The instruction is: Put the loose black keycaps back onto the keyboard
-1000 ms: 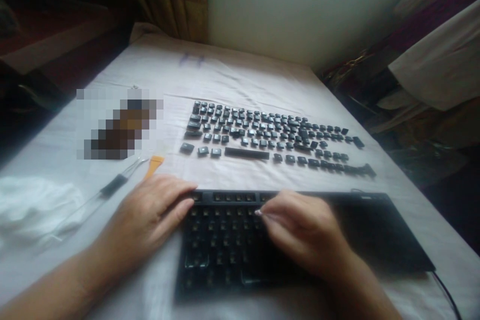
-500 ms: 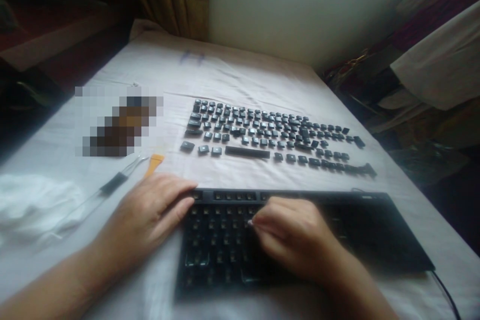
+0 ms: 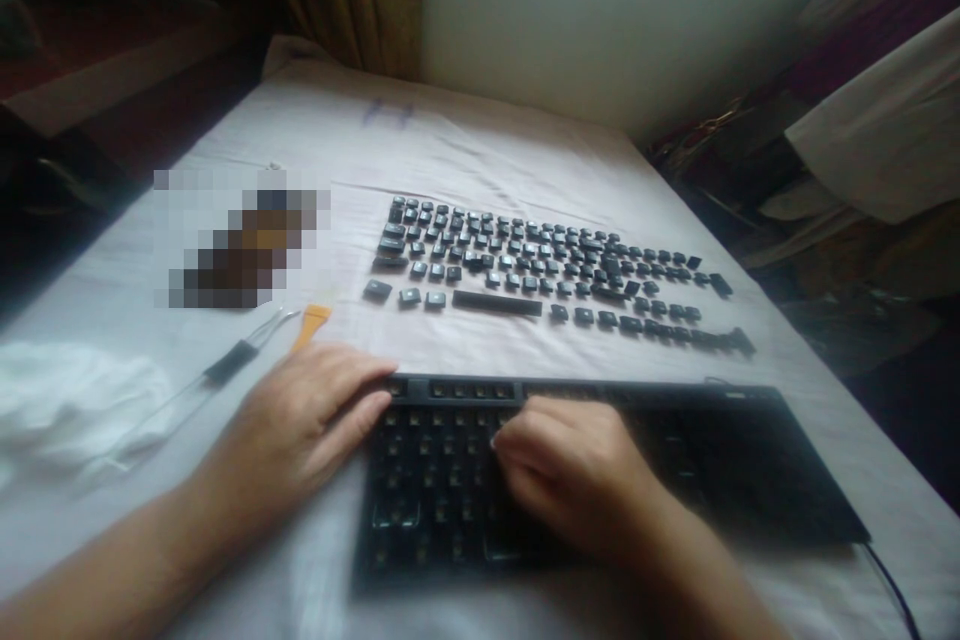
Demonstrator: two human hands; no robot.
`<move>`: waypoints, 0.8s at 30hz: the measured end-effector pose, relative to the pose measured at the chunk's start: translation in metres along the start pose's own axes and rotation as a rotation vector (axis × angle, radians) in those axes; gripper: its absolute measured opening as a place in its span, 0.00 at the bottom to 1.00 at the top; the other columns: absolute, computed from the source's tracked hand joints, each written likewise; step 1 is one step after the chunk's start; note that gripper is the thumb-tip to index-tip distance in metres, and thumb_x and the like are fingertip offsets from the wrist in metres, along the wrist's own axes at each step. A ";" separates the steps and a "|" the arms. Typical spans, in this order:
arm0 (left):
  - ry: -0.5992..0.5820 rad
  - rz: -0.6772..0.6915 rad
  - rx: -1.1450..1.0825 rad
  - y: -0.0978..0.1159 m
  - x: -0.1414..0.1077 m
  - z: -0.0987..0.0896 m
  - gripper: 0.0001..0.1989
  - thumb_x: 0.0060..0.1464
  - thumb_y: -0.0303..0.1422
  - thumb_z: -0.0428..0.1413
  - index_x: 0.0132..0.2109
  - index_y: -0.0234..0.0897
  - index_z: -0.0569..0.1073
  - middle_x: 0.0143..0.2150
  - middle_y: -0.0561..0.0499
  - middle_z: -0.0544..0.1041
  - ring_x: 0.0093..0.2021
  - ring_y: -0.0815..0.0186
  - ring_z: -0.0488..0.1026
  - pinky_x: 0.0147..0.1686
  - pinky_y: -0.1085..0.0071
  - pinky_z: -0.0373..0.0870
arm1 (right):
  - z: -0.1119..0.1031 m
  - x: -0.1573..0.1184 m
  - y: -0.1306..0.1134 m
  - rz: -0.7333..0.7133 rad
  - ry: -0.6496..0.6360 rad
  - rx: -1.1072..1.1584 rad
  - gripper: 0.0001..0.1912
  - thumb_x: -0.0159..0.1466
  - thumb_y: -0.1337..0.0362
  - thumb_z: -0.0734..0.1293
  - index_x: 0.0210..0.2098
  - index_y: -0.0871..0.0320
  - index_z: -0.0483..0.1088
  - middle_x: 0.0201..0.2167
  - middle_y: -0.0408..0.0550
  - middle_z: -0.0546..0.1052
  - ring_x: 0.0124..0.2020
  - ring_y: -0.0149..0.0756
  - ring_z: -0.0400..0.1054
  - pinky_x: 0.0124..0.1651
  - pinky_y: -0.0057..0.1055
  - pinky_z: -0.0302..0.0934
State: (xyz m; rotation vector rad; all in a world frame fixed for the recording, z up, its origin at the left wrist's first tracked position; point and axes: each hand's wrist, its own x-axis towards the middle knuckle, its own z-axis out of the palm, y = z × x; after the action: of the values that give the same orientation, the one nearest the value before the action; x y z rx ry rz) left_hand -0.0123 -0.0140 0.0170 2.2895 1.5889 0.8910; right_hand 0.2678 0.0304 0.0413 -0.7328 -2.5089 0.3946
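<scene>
A black keyboard (image 3: 750,480) with its keycaps off lies in front of me, bare key posts showing on its left half. My left hand (image 3: 315,410) grips the keyboard's upper left corner, fingertips on the top edge and thumb on the side. Over the middle of the key area, my right hand (image 3: 570,470) is closed in a pinch pointing down at the posts. A tiny pale bit shows at its fingertips, too small to name. Beyond the keyboard, the loose black keycaps (image 3: 497,305) are spread in rows, roughly in keyboard order.
An orange flat-ended tool (image 3: 313,320) and a wire tool with a black grip (image 3: 231,363) lie left of the keyboard. White cloth (image 3: 67,410) is bunched at far left. A pixelated patch hides something behind them. A cable (image 3: 892,585) leaves the keyboard's right side.
My right hand has shifted slightly left over the key posts, still pinched. My left hand keeps its place on the corner. The view has moved very slightly.
</scene>
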 end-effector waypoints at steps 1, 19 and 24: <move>-0.003 -0.002 0.002 0.000 0.000 0.000 0.12 0.66 0.41 0.52 0.52 0.43 0.74 0.46 0.50 0.80 0.47 0.60 0.77 0.49 0.62 0.72 | 0.000 0.000 0.000 0.000 0.004 -0.007 0.10 0.62 0.75 0.61 0.27 0.57 0.69 0.20 0.40 0.69 0.20 0.28 0.61 0.26 0.25 0.53; -0.019 -0.005 0.011 0.000 -0.001 0.001 0.13 0.67 0.42 0.51 0.52 0.43 0.73 0.47 0.52 0.79 0.47 0.62 0.76 0.50 0.64 0.70 | 0.001 -0.001 -0.002 0.014 0.000 -0.008 0.10 0.62 0.75 0.61 0.27 0.57 0.68 0.20 0.40 0.68 0.20 0.27 0.60 0.26 0.25 0.51; -0.020 -0.001 0.012 0.000 0.000 0.000 0.13 0.67 0.41 0.52 0.52 0.43 0.73 0.46 0.52 0.80 0.47 0.62 0.76 0.50 0.64 0.70 | 0.000 -0.001 -0.002 0.022 0.010 -0.015 0.10 0.62 0.75 0.62 0.27 0.57 0.69 0.20 0.40 0.69 0.21 0.27 0.60 0.27 0.25 0.52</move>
State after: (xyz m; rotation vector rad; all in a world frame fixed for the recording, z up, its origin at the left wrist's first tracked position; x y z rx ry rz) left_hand -0.0125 -0.0141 0.0163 2.2984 1.5914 0.8580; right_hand 0.2674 0.0284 0.0416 -0.7674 -2.4986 0.3789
